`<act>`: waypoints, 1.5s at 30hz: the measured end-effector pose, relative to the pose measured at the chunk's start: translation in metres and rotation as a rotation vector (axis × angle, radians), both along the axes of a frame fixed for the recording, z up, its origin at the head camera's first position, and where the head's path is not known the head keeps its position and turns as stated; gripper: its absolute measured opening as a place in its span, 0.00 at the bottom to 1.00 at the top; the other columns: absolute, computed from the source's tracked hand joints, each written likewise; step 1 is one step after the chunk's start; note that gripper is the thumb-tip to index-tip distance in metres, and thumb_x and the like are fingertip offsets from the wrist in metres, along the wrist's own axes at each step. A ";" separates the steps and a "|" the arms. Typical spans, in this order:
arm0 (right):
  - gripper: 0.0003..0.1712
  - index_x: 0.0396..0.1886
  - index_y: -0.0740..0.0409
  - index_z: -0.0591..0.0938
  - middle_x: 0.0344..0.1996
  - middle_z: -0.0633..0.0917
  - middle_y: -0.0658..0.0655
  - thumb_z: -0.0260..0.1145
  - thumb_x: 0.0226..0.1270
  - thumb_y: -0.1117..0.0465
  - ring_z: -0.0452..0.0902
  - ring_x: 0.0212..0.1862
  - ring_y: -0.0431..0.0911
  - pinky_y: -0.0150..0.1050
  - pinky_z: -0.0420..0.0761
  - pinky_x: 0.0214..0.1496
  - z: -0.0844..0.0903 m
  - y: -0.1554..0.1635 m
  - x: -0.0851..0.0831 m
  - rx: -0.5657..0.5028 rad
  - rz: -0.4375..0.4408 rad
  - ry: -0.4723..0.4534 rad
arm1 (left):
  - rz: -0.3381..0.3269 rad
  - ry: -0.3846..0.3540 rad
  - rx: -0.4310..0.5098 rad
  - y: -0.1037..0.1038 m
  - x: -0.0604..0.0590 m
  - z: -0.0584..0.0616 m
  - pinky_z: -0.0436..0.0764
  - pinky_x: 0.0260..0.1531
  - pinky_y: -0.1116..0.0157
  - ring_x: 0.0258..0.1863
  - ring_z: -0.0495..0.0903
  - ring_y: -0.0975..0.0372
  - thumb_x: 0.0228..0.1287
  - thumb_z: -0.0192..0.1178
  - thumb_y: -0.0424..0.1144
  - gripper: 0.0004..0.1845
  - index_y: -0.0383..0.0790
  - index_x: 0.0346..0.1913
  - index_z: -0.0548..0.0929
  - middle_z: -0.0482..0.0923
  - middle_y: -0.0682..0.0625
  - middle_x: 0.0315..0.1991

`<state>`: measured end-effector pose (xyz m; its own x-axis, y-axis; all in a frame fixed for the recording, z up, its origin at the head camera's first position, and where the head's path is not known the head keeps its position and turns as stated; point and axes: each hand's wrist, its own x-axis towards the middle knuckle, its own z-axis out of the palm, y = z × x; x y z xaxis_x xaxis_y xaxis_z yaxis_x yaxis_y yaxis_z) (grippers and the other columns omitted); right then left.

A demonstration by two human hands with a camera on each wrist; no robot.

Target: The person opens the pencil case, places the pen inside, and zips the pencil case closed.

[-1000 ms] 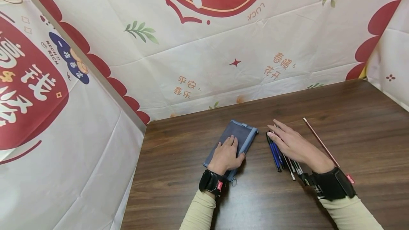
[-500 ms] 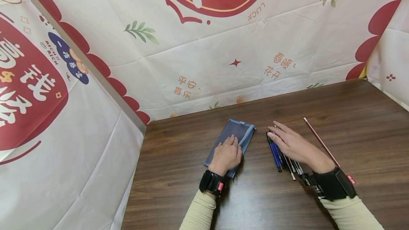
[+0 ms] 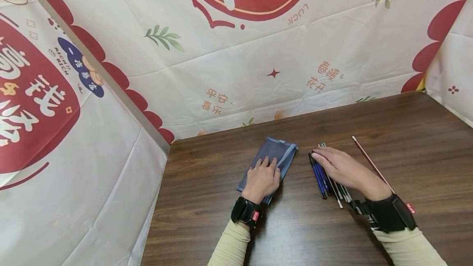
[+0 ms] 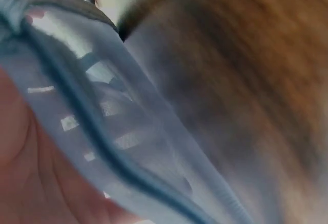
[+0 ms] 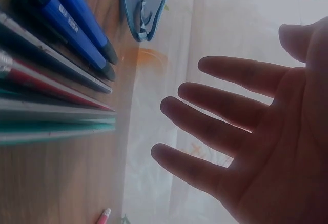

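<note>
While the left hand [image 3: 261,178] lies flat, fingers [image 3: 267,163] straight, on the blue-grey mesh pouch [image 3: 274,154] at the middle of the head view, the right hand [image 3: 341,168] is spread over a bundle of pens and pencils [image 3: 325,180] just right of centre. Its fingers [image 5: 215,129] are straight and slightly apart in the right wrist view, gripping nothing; whether they touch the bundle I cannot tell. Blue pens [image 5: 66,19] lie at the upper left of that view, with dark, red and teal barrels below them, all side by side on the brown wooden surface [image 3: 425,143]. One thin red pencil [image 3: 371,164] lies alone, right of the hand. The pouch's mesh [image 4: 123,131] fills the blurred left wrist view. Printed white cloth [image 3: 236,65] hangs behind, across the upper frame.
</note>
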<state>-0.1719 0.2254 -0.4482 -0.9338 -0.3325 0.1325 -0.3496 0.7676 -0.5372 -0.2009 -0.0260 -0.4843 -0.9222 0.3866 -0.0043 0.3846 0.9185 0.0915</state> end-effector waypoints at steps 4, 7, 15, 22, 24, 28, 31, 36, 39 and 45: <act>0.27 0.64 0.73 0.73 0.63 0.71 0.77 0.46 0.82 0.54 0.66 0.66 0.71 0.65 0.64 0.64 0.000 0.004 0.001 -0.003 0.005 0.017 | 0.017 0.005 0.007 0.001 0.000 0.000 0.77 0.53 0.48 0.67 0.71 0.52 0.77 0.38 0.52 0.25 0.54 0.71 0.71 0.71 0.49 0.69; 0.27 0.62 0.73 0.74 0.62 0.73 0.77 0.46 0.82 0.54 0.67 0.65 0.71 0.65 0.65 0.63 0.000 0.007 0.001 -0.002 0.005 0.025 | 0.027 0.013 0.018 0.002 0.001 0.001 0.79 0.51 0.49 0.66 0.73 0.52 0.78 0.38 0.52 0.25 0.54 0.71 0.71 0.72 0.50 0.68; 0.25 0.60 0.74 0.76 0.57 0.77 0.75 0.48 0.81 0.56 0.71 0.62 0.70 0.65 0.68 0.61 0.000 0.011 0.002 -0.005 0.022 0.049 | 0.078 0.001 0.059 0.006 0.004 0.004 0.80 0.48 0.49 0.63 0.76 0.54 0.78 0.35 0.52 0.26 0.54 0.71 0.71 0.74 0.49 0.66; 0.22 0.56 0.72 0.79 0.54 0.80 0.74 0.51 0.79 0.58 0.75 0.59 0.69 0.64 0.71 0.58 0.000 0.016 0.004 0.013 0.001 0.081 | 0.105 0.029 0.071 0.011 0.008 0.008 0.81 0.41 0.51 0.54 0.82 0.53 0.77 0.37 0.52 0.25 0.52 0.69 0.74 0.78 0.48 0.62; 0.21 0.55 0.72 0.80 0.52 0.81 0.73 0.52 0.79 0.58 0.76 0.57 0.68 0.64 0.72 0.57 0.000 0.017 0.004 0.019 -0.001 0.097 | 0.112 0.031 0.087 0.013 0.009 0.008 0.81 0.40 0.51 0.53 0.83 0.53 0.77 0.37 0.52 0.25 0.52 0.68 0.75 0.79 0.48 0.61; 0.17 0.52 0.71 0.81 0.47 0.84 0.70 0.55 0.77 0.61 0.80 0.53 0.66 0.62 0.75 0.54 -0.001 0.022 0.005 0.018 -0.002 0.128 | 0.111 0.052 0.104 0.014 0.011 0.008 0.82 0.35 0.54 0.47 0.85 0.53 0.76 0.38 0.52 0.25 0.52 0.66 0.77 0.81 0.49 0.59; 0.17 0.52 0.72 0.81 0.47 0.84 0.70 0.56 0.76 0.63 0.80 0.53 0.65 0.62 0.75 0.53 0.000 0.028 0.006 0.014 -0.013 0.111 | 0.102 0.093 0.097 0.015 0.013 0.008 0.80 0.28 0.57 0.40 0.86 0.55 0.76 0.40 0.52 0.24 0.53 0.64 0.79 0.83 0.52 0.56; 0.17 0.53 0.74 0.80 0.47 0.84 0.70 0.55 0.76 0.64 0.80 0.51 0.66 0.62 0.76 0.51 0.003 0.038 0.006 0.017 -0.033 0.088 | 0.090 0.156 0.100 0.014 0.011 0.006 0.68 0.16 0.63 0.21 0.79 0.59 0.74 0.44 0.50 0.22 0.50 0.42 0.90 0.87 0.53 0.33; 0.17 0.53 0.74 0.80 0.46 0.84 0.71 0.56 0.76 0.64 0.80 0.50 0.66 0.62 0.77 0.50 0.004 0.042 0.005 0.022 -0.047 0.086 | 0.082 0.179 0.112 0.013 0.010 0.006 0.61 0.12 0.64 0.11 0.67 0.61 0.73 0.46 0.50 0.26 0.48 0.16 0.80 0.72 0.54 0.13; 0.17 0.52 0.77 0.79 0.46 0.83 0.74 0.55 0.74 0.66 0.79 0.50 0.68 0.63 0.76 0.49 0.005 0.053 0.004 0.051 -0.102 0.072 | 0.052 0.245 0.134 0.013 0.009 0.005 0.57 0.09 0.64 0.07 0.61 0.62 0.72 0.48 0.48 0.29 0.49 0.08 0.65 0.59 0.56 0.07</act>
